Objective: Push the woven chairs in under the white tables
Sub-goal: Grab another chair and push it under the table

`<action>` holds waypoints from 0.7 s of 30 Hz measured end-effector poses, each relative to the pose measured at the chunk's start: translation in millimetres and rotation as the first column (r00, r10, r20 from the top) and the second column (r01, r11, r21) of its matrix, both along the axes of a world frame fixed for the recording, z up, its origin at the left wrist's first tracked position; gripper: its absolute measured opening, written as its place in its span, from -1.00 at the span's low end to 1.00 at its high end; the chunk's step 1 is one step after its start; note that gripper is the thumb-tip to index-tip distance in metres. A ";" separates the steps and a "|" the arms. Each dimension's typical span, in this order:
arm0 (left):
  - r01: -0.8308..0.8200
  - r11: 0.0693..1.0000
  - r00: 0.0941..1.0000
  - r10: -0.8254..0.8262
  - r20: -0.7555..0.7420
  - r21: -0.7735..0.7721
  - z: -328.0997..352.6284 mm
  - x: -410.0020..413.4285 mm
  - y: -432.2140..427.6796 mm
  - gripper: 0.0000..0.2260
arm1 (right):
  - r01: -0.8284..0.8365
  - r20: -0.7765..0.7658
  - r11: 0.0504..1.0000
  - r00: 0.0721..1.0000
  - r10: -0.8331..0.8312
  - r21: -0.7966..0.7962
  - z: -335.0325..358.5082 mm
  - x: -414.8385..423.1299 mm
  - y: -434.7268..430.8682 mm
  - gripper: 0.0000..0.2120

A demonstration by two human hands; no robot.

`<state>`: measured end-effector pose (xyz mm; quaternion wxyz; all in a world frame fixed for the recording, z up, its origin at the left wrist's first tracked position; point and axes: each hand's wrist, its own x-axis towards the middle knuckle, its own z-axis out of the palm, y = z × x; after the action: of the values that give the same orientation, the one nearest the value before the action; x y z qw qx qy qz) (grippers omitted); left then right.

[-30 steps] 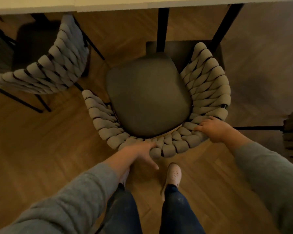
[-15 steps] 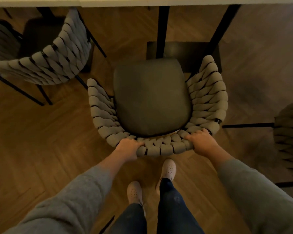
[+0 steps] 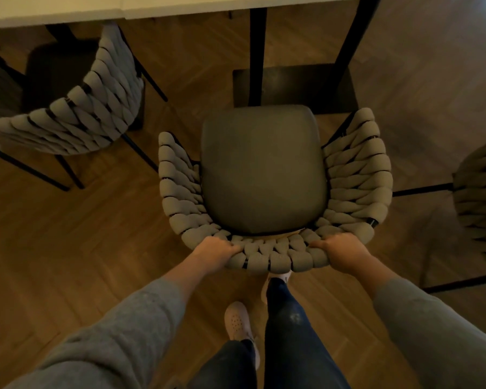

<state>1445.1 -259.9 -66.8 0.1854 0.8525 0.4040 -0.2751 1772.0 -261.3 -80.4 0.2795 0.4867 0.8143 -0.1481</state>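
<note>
Your left hand (image 3: 218, 252) and right hand (image 3: 341, 252) both grip the top rim of the middle chair (image 3: 264, 175), one at each end of its curved woven back. Fingers (image 3: 233, 246) are curled over the weave on both sides and clamped on the rim, with nothing else held.

Position: the middle chair stands on the wood floor (image 3: 68, 248), squarely facing the white desk (image 3: 180, 7). Its whole dark seat is in open view. The seat front sits just short of the black foot plate (image 3: 298, 82) that the desk legs (image 3: 257, 57) rise from. None of the chair is under the desktop yet.

Progress, as you can judge it: early for this chair, with the hold taken and the push not done. It needs to go straight ahead. The two desk legs are right in line with the seat, so expect to steer or stop short there.

Left chair (image 3: 76, 119): angled, its back close to the desk edge. The seat is seemingly partly beneath, though the shadow there makes that hard to confirm. It wants straightening at least.

Right chair (image 3: 480, 203): only a slice of woven back shows at the frame edge, standing out on the floor. The rest is cut off, so count it as not done.

Hidden: the middle chair's legs under the seat, the desktop beyond its near edge, and any further chairs along the row.
</note>
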 end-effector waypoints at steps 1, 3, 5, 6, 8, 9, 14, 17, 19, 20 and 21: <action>-0.003 1.000 1.000 0.003 -0.002 0.007 -0.7 1.4 5.6 -0.60 | -0.003 0.005 1.000 1.000 0.003 0.008 0.2 0.8 7.4 -0.55; -0.011 1.000 1.000 0.011 0.005 0.013 -1.6 6.1 21.3 -0.60 | 0.002 0.009 1.000 1.000 -0.002 0.012 1.9 3.8 26.7 -0.56; -0.021 1.000 1.000 0.021 -0.003 0.023 -3.7 8.6 40.1 -0.59 | 0.005 -0.001 1.000 1.000 -0.005 0.019 2.2 5.9 47.9 -0.58; -0.015 0.999 1.000 0.016 -0.014 0.030 -4.6 8.1 51.2 -0.59 | 0.008 -0.006 1.000 1.000 -0.008 0.016 2.2 5.6 59.4 -0.59; -0.012 0.999 0.999 0.013 -0.033 0.035 -4.0 4.5 75.0 -0.55 | 0.022 -0.020 1.000 1.000 -0.022 -0.004 3.0 1.8 81.5 -0.61; -0.014 0.999 0.999 0.016 -0.041 0.047 -3.8 1.6 85.4 -0.53 | 0.020 -0.025 1.000 0.999 -0.020 -0.002 1.6 -1.2 90.3 -0.61; -0.003 0.996 0.992 0.014 -0.126 0.089 -2.2 0.2 133.9 -0.58 | -0.030 -0.033 0.999 0.999 0.031 0.019 0.7 -5.1 142.9 -0.65; -0.006 0.998 0.988 0.016 -0.156 0.063 -3.2 11.7 148.6 -0.59 | -0.036 -0.049 0.998 0.998 0.038 0.045 1.1 4.6 161.1 -0.62; -0.019 0.999 0.989 0.025 -0.144 0.042 -1.9 16.0 156.3 -0.57 | -0.039 -0.056 0.999 0.998 0.041 0.034 0.0 9.5 171.9 -0.61; -0.029 0.999 0.991 0.032 -0.127 0.029 -0.5 16.5 159.5 -0.58 | -0.040 -0.053 0.999 0.998 0.040 0.018 0.4 10.7 177.6 -0.59; -0.036 0.999 0.994 0.039 -0.104 0.023 0.8 16.6 162.8 -0.60 | -0.046 -0.048 0.999 0.998 0.047 0.004 0.2 12.1 183.0 -0.58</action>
<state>1461.7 -97.1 -66.0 0.1602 0.8311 0.4320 -0.3113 1784.2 -78.3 -80.3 0.2625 0.4643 0.8321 -0.1522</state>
